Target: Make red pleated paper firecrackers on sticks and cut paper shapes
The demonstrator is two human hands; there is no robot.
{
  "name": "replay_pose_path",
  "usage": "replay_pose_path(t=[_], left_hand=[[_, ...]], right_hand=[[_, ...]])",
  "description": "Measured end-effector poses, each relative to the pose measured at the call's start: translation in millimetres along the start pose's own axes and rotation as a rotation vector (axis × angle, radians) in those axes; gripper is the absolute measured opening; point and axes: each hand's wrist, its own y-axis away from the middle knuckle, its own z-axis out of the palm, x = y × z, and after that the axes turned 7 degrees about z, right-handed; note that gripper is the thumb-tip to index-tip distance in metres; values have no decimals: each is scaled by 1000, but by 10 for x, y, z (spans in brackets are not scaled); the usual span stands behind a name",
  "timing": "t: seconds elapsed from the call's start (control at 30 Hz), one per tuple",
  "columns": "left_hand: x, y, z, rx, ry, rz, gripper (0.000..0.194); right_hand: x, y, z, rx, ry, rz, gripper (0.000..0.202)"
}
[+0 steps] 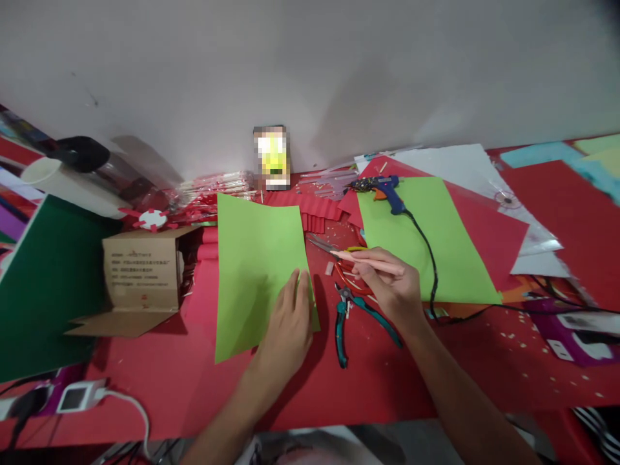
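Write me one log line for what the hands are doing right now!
left hand: flat on green sheet | right hand: holding pink pen-like tool | nearby: scissors, teal-handled pliers, blue glue gun

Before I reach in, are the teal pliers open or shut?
Open: the pliers lie on the red table with their handles spread wide.

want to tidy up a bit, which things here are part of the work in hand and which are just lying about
In use, it seems:
green sheet, under the left hand
pink pen-like tool, in the right hand

Probably just lying about:
teal-handled pliers
blue glue gun
cardboard box
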Motion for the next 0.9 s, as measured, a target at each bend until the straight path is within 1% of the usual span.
replay_pose_path(t=[0.07, 0.13, 0.17, 0.23, 0.27, 0.37, 0.43, 0.5, 0.57, 0.63, 0.73, 0.83, 0.9], left_hand=[[-28, 274, -23, -30, -51, 38, 79], [-67, 503, -19, -26, -112, 88, 80], [-92, 584, -6, -27, -141, 109, 80], [-148, 672, 31, -38, -186, 137, 78], [-178, 684, 49, -46, -200, 146, 78], [-256, 658, 75, -73, -215, 153, 77], [-292, 631, 68, -88, -212, 159, 76], [-316, 612, 55, -98, -198, 166, 78], [-332, 593, 48, -101, -174, 164, 80], [-345, 564, 52, -102, -136, 155, 81], [-369, 501, 74, -85, -61, 128, 79], [-399, 448, 94, -47, -3, 101, 78], [-412, 435, 92, -51, 10, 94, 75]], right_hand=[[8, 44, 27, -44, 67, 8, 11], [17, 96, 82, -102, 113, -2, 9], [24, 123, 118, -137, 131, -13, 11], [49, 178, 198, -224, 168, -35, 17], [67, 204, 236, -274, 192, -48, 17], [144, 270, 315, -413, 298, -126, 5], [193, 291, 324, -450, 387, -211, 13], [215, 289, 301, -463, 468, -257, 19], [201, 270, 258, -477, 531, -225, 23], [163, 246, 215, -489, 556, -155, 27], [113, 234, 192, -523, 485, -91, 30], [97, 261, 241, -559, 397, -111, 20], [91, 289, 298, -533, 392, -140, 14]])
